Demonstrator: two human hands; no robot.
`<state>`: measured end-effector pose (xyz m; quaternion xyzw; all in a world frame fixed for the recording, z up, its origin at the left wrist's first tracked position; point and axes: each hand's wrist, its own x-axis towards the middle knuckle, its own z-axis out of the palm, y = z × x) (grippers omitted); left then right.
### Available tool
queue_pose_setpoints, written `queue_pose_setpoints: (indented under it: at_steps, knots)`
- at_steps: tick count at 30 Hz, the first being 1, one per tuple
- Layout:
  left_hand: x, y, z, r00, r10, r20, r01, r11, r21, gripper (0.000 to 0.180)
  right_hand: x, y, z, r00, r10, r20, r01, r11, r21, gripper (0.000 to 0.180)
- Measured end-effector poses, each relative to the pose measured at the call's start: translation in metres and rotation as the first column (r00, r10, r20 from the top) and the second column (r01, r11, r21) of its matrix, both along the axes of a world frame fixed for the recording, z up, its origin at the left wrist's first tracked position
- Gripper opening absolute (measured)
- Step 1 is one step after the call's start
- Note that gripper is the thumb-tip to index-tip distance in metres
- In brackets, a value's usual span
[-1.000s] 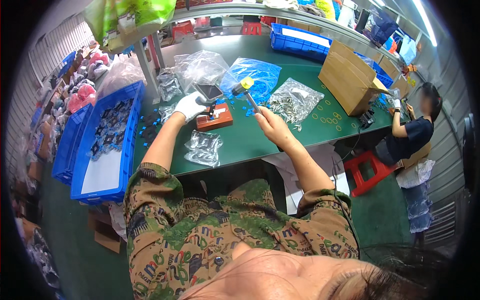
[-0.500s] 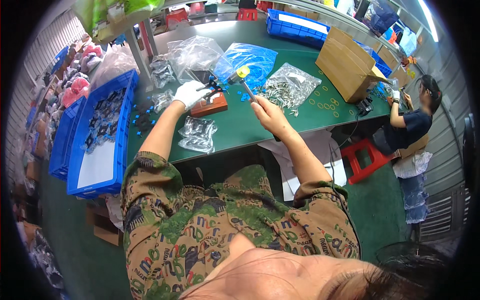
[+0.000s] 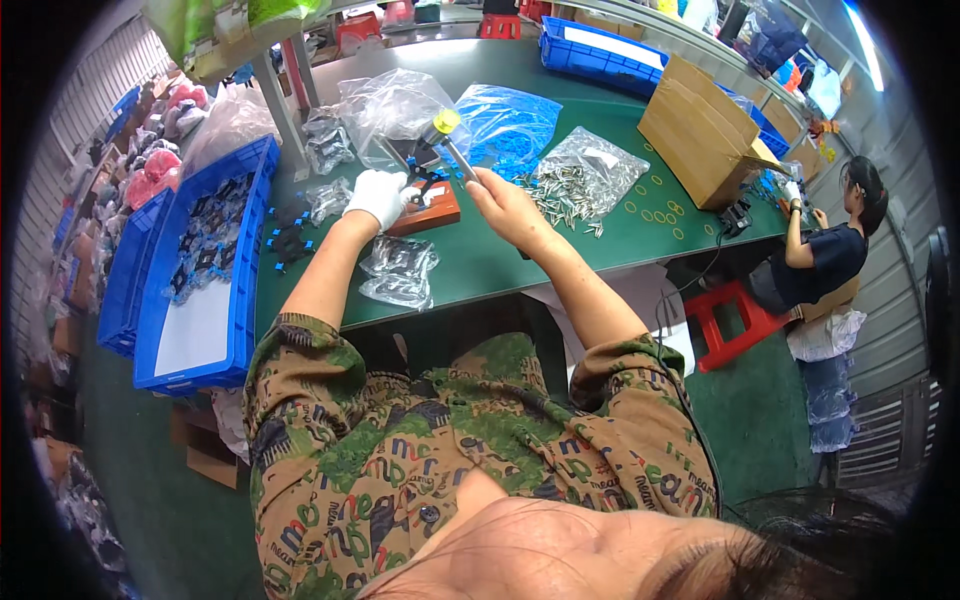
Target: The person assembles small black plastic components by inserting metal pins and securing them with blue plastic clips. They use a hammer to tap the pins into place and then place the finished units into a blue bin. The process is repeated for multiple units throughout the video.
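My right hand (image 3: 507, 208) grips the shaft of a hammer (image 3: 458, 160) with a yellow face, its head raised over a reddish-brown block (image 3: 432, 214) on the table. On that block lies a black plastic part (image 3: 428, 172). In a white glove, my left hand (image 3: 380, 198) is closed at the block's left end, pinching the part's edge; the glove hides its fingertips. Just right of the hammer, small blue pieces (image 3: 483, 163) and a heap of metal pins (image 3: 565, 195) lie on the green table (image 3: 490, 262). A clear-bagged part (image 3: 398, 270) rests in front of the block.
Blue crates (image 3: 245, 290) with black and blue parts stand at the left. Loose black parts (image 3: 288, 235) lie beside them. Farther right are yellow rings (image 3: 660, 215), a cardboard box (image 3: 697, 130) and a black adapter (image 3: 735, 216). A co-worker (image 3: 825, 245) sits beyond a red stool (image 3: 735, 325).
The hammer and my right hand have moved left and slightly up, bringing the head over the block. My left hand has shifted slightly, its fingers drawn in closer.
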<state>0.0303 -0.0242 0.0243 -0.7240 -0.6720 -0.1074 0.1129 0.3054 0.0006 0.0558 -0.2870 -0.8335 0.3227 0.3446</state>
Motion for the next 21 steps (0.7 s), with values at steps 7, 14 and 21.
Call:
queue_pose_setpoints:
  at_steps: [7, 14, 21]
  knots:
    - [-0.001, -0.001, 0.0, 0.999, -0.042, 0.005, 0.042, 0.999, 0.019, 0.035, -0.009, 0.022, 0.003, 0.977, 0.034, 0.212, -0.048, 0.997, 0.061, 0.034]
    - [-0.001, -0.011, -0.001, 0.996, -0.082, -0.029, 0.082, 0.997, 0.004, 0.041, -0.014, 0.001, 0.05, 0.938, -0.087, -0.335, 0.122, 0.989, 0.086, 0.032]
    - [-0.028, 0.003, -0.033, 0.993, -0.074, -0.094, 0.075, 0.997, 0.016, 0.043, -0.001, 0.007, 0.006, 0.979, -0.086, 0.183, 0.05, 0.98, 0.191, 0.03]
